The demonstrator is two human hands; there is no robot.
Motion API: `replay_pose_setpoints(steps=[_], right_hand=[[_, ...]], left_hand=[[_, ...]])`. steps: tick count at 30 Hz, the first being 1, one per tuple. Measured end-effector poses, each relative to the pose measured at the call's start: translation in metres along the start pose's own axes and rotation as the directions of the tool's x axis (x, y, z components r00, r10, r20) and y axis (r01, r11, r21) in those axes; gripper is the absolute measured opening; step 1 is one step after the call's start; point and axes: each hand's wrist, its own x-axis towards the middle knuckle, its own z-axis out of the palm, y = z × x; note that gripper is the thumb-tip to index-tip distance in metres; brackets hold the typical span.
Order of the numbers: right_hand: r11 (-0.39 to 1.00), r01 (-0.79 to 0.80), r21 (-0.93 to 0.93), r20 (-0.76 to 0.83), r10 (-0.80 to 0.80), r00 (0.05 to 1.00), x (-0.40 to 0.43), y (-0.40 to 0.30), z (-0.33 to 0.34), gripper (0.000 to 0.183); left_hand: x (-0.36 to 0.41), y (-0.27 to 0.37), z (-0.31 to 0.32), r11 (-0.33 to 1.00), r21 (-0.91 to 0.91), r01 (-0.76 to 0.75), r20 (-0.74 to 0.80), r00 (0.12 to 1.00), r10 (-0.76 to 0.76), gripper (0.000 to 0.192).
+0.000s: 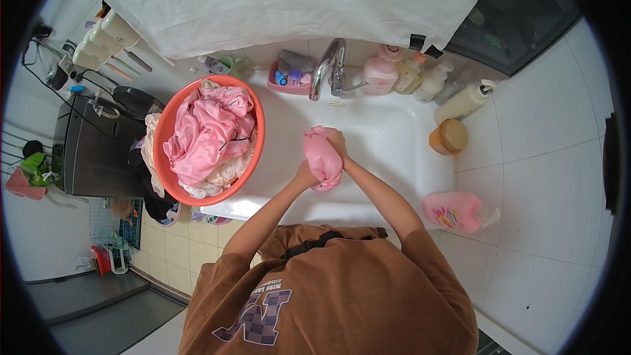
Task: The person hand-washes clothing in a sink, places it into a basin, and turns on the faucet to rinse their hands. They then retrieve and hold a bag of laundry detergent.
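Observation:
Over the white sink basin (389, 158), a bunched pink cloth (323, 155) is gripped between my two hands. It looks wet and bulges into a rounded bundle. My left hand (307, 176) holds its lower left side, nearer my body. Higher up, my right hand (336, 142) grips the far end on the right; the fingers of both hands are partly hidden by the cloth. To the left, an orange-red plastic basin (259, 158) rests on the sink's left side, heaped with pink satiny fabric (212, 130) and cream patterned fabric (231, 170).
A chrome faucet (337, 69) rises at the sink's back edge, beside a pink tray (291, 88). Pump bottles (380, 74) line the back right. An orange-lidded jar (448, 136) and a pink detergent bottle (453, 211) stand along the right rim. White cloth (296, 0) hangs above.

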Motion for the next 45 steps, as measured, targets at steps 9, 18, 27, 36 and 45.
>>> replay_pose_setpoints(steps=[9,18,27,36,45], right_hand=[[0.742,-0.211,-0.637,-0.056,0.228,0.972,0.000,0.021,0.038,0.025],[0.453,-0.603,0.656,0.558,0.247,0.793,-0.028,-0.016,-0.030,0.041],[0.669,-0.541,0.511,0.242,0.492,0.836,-0.029,-0.046,-0.025,0.035],[0.639,0.094,0.764,-0.364,0.306,0.880,-0.006,-0.080,-0.053,0.012],[0.830,0.556,-0.052,0.112,-0.548,0.829,-0.011,-0.105,-0.033,0.026]], left_hand=[[0.026,-0.067,0.044,0.992,-0.103,-0.069,-0.465,0.885,0.013,0.044],[-0.030,-0.064,0.000,0.220,-0.897,0.384,0.319,0.905,-0.281,0.037],[-0.031,0.005,-0.005,0.399,-0.900,0.176,0.110,0.977,-0.183,0.037],[-0.039,-0.016,0.003,0.250,-0.967,-0.036,-0.105,0.958,-0.268,0.045],[-0.039,0.044,-0.014,-0.202,-0.938,0.282,0.313,0.939,-0.141,0.061]])
